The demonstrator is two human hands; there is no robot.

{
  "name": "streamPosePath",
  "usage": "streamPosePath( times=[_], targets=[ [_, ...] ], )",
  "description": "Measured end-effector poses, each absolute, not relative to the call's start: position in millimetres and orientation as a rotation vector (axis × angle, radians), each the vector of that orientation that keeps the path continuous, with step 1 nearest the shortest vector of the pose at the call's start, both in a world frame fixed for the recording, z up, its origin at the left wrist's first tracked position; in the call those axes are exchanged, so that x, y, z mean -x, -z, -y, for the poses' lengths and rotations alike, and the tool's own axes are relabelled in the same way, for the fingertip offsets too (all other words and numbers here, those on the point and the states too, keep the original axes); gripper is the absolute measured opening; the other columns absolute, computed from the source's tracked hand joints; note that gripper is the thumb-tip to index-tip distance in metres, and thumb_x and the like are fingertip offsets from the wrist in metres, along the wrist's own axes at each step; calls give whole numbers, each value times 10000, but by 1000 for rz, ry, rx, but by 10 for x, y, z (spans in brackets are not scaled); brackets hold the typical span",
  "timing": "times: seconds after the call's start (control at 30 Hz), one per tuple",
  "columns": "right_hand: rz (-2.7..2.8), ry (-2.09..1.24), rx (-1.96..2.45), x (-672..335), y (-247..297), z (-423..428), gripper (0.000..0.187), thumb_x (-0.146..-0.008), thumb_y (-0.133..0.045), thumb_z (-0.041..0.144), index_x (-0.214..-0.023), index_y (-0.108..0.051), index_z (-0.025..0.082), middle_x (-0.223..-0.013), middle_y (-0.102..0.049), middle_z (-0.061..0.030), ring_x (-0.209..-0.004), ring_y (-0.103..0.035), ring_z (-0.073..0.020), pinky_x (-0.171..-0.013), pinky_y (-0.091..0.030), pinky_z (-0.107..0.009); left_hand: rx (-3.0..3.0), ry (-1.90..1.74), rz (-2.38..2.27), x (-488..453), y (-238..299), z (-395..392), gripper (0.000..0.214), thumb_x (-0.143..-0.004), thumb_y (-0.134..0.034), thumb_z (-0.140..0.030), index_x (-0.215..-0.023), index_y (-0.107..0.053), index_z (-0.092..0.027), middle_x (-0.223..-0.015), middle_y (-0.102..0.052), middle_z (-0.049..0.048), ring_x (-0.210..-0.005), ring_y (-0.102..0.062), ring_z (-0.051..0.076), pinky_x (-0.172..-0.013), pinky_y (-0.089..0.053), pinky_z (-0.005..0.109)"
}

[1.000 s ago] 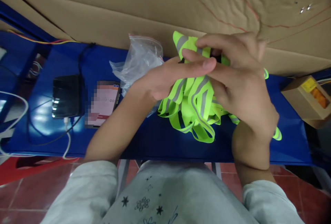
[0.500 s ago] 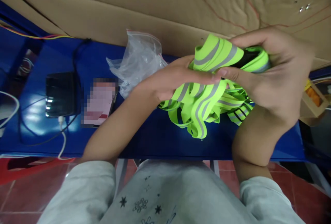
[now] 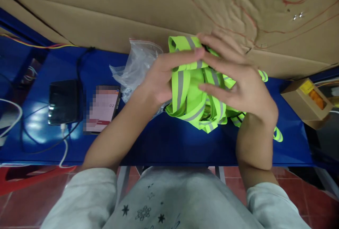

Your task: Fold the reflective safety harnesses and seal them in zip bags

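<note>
A bundle of neon yellow-green reflective straps point(image 3: 192, 96) with grey stripes rests on the blue table point(image 3: 164, 140). My left hand point(image 3: 165, 75) grips the bundle's left side, thumb across the top fold. My right hand point(image 3: 233, 80) lies over the bundle's right side with fingers stretched and pressing down on it. Loose strap ends point(image 3: 277, 134) trail out past my right wrist.
A crumpled clear zip bag point(image 3: 139, 65) lies just left of the bundle. Further left are a phone point(image 3: 102, 108), a black device point(image 3: 63, 101) with cables, and a white cable point(image 3: 65, 149). Cardboard sheets point(image 3: 185, 6) stand behind. A small cardboard box point(image 3: 307, 102) sits at the right.
My right hand had lifted a folded strap up to the right; now it has come back down and left, pressing the bundle flat together with my left hand.
</note>
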State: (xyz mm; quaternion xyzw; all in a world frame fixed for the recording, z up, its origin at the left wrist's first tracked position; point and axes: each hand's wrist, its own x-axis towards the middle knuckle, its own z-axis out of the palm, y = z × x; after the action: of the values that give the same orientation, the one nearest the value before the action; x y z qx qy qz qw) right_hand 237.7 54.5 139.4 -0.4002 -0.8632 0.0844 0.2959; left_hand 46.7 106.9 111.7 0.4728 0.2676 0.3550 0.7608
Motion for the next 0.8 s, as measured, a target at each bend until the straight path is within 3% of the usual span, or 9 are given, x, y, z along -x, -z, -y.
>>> streamPosePath(
  times=[0.1, 0.17, 0.23, 0.37, 0.5, 0.57, 0.67, 0.8],
  targets=[
    [2113, -510, 1072, -2438, -1449, -525, 370, -983, -695, 346, -1353, -710, 340, -1526, -618, 17, -1498, -506, -237, -1293, -375, -461, -1029, -746, -430, -434, -1088, -1100, 459, -728, -716, -121, -1183, -689, -182, -1169, -762, 31, -1317, -664, 316, -1132, -531, 447],
    [1969, -495, 1155, -2467, -1453, -528, 402, -951, -743, 321, -1349, -704, 365, -1446, -678, 21, -1369, -614, -238, -1204, -471, -457, -1057, -670, -441, -430, -1054, -1089, 520, -659, -744, -72, -1165, -701, -186, -1126, -774, 20, -1332, -651, 349, -1109, -537, 447],
    [2014, -531, 1183, -2486, -1432, -553, 476, -895, -807, 321, -1353, -685, 368, -1437, -678, 23, -1375, -606, -246, -1195, -478, -461, -1075, -619, -472, -444, -1027, -1063, 544, -624, -745, -52, -1151, -702, -180, -1105, -778, 19, -1331, -643, 378, -1083, -545, 456],
    [2112, -555, 1173, -2486, -1375, -602, 337, -909, -779, 285, -1229, -692, 338, -1444, -669, 24, -1431, -568, -225, -1261, -418, -450, -1070, -626, -497, -493, -986, -1042, 507, -683, -704, -76, -1185, -687, -144, -1073, -781, 30, -1281, -668, 369, -1087, -523, 476],
    [1989, -410, 1220, -2445, -1365, -580, 246, -908, -786, 330, -1134, -689, 312, -1229, -755, 16, -1158, -706, -227, -1067, -546, -412, -1113, -655, -551, -537, -926, -1060, 411, -838, -550, -235, -1202, -709, -131, -1079, -769, 28, -1293, -660, 357, -1049, -506, 482],
    [1930, -367, 1224, -2412, -1376, -551, 252, -894, -806, 349, -1113, -694, 299, -1132, -764, 2, -1074, -713, -227, -1001, -565, -390, -1118, -640, -519, -555, -903, -1050, 394, -828, -569, -331, -1136, -743, -156, -1060, -777, 26, -1301, -661, 367, -1025, -531, 480],
    [1909, -275, 1220, -2342, -1385, -503, 268, -916, -779, 402, -1150, -706, 293, -1186, -757, -31, -1137, -693, -256, -1055, -548, -412, -1114, -670, -423, -566, -913, -1022, 376, -775, -684, -393, -1095, -751, -207, -1055, -787, 14, -1306, -664, 379, -1032, -574, 485],
    [1921, -77, 1308, -2252, -1344, -452, 347, -1011, -581, 539, -1258, -696, 324, -1325, -704, -61, -1323, -616, -319, -1179, -482, -504, -1100, -760, -350, -546, -990, -1012, 368, -832, -661, -379, -1147, -730, -201, -1131, -775, 14, -1327, -650, 367, -1043, -584, 464]
  ],
)
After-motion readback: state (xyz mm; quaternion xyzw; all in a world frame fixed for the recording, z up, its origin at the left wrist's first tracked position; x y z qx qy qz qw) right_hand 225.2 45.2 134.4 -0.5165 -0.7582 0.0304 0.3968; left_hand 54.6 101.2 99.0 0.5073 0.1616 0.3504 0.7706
